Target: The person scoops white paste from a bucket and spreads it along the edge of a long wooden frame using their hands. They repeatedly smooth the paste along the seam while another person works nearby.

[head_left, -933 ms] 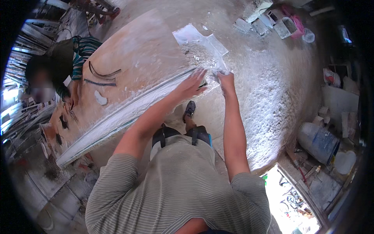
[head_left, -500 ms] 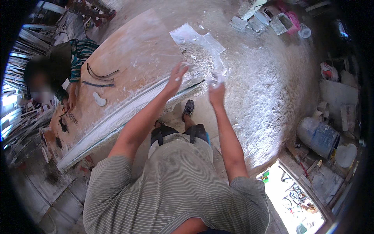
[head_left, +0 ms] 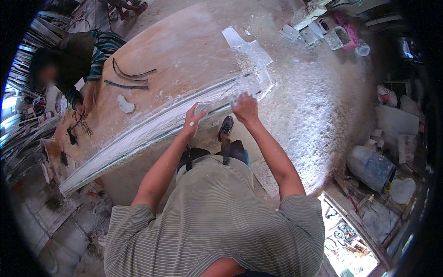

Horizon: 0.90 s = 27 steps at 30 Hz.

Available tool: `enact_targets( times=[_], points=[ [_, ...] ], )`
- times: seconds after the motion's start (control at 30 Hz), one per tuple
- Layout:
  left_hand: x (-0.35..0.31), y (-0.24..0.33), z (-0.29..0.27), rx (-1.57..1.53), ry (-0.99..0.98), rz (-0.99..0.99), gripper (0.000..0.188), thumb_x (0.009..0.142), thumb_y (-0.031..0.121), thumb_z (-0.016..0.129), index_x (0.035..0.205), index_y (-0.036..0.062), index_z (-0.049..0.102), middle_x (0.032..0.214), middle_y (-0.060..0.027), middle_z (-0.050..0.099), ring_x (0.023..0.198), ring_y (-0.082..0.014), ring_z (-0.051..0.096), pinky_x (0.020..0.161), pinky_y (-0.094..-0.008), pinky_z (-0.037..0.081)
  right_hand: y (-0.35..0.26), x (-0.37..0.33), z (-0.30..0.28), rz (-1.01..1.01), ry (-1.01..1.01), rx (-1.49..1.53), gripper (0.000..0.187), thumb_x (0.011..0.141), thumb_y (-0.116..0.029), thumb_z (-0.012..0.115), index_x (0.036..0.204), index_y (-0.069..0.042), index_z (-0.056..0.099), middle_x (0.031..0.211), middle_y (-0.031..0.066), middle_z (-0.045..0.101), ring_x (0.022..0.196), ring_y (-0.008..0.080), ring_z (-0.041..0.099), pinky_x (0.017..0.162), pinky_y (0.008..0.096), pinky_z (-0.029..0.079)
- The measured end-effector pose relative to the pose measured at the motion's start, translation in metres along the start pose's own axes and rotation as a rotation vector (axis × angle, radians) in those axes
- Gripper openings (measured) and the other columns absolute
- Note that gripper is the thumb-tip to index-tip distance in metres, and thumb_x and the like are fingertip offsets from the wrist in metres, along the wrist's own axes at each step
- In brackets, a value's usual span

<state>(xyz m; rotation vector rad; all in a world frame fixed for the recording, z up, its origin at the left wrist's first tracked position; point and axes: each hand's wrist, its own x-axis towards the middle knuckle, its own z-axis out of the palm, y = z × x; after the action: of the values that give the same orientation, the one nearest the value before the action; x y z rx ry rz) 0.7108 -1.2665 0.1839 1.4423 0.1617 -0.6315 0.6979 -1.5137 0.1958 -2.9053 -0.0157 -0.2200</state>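
Observation:
A long, white, plaster-like moulding (head_left: pixel 152 123) with ridged lengthwise edges lies along the near edge of a brown board (head_left: pixel 184 51). My left hand (head_left: pixel 191 121) is over the moulding's near edge, thumb and fingers apart. Pale material shows at its fingertips, and a white spot marks the thumb. Toward the moulding's right end, my right hand (head_left: pixel 246 110) is closed on a whitish, ragged clump (head_left: pixel 247 87). Motion smears the clump, so its makeup is unclear. Whether it touches the moulding I cannot tell.
Dark curved strips (head_left: pixel 127 76) and a white fragment (head_left: pixel 125 104) lie on the board. At left, a co-worker's hand (head_left: pixel 86 105) rests near dark fibres. White sheets (head_left: pixel 253 51) with crumbs lie beyond the right end. A blue-white barrel (head_left: pixel 371 167) lies at right.
My left hand has drawn back toward me and left, down to the moulding's near edge. My right hand has shifted left with the clump. The whole view has turned slightly.

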Motion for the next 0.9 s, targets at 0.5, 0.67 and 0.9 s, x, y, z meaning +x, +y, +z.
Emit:
enact_targets(
  times=[0.5,0.67,0.9],
  points=[
    [-0.088,0.027,-0.203,0.843,-0.079,0.345,0.047,0.093,0.028,0.066,0.133,0.0045,0.057,0.136,-0.0216,0.051,0.12,-0.0365,0.054,0.095,-0.0429,0.047,-0.165,-0.035,0.103,0.455,0.103,-0.211,0.058,0.096,-0.044,0.052,0.121,0.007,0.062,0.129,0.0324,0.057,0.11,0.045,0.061,0.093,0.0547,0.049],
    [-0.122,0.027,-0.295,1.264,-0.222,0.515,0.05,0.095,0.03,0.063,0.139,0.0087,0.053,0.151,-0.0211,0.04,0.141,-0.0441,0.034,0.117,-0.0521,0.028,-0.307,-0.063,0.088,0.273,-0.331,0.177,0.075,0.098,-0.056,0.041,0.13,0.011,0.056,0.144,0.0272,0.049,0.134,0.0431,0.045,0.118,0.0543,0.024],
    [-0.131,0.029,-0.34,1.705,-0.656,0.54,0.052,0.102,0.045,0.044,0.151,0.028,0.045,0.16,-0.0086,0.033,0.151,-0.0383,0.02,0.124,-0.0522,0.014,-0.341,-0.081,0.041,0.068,-0.027,0.155,0.073,0.1,-0.046,0.05,0.136,0.016,0.047,0.15,0.04,0.03,0.146,0.0503,0.023,0.121,0.0523,0.018]
  ],
)
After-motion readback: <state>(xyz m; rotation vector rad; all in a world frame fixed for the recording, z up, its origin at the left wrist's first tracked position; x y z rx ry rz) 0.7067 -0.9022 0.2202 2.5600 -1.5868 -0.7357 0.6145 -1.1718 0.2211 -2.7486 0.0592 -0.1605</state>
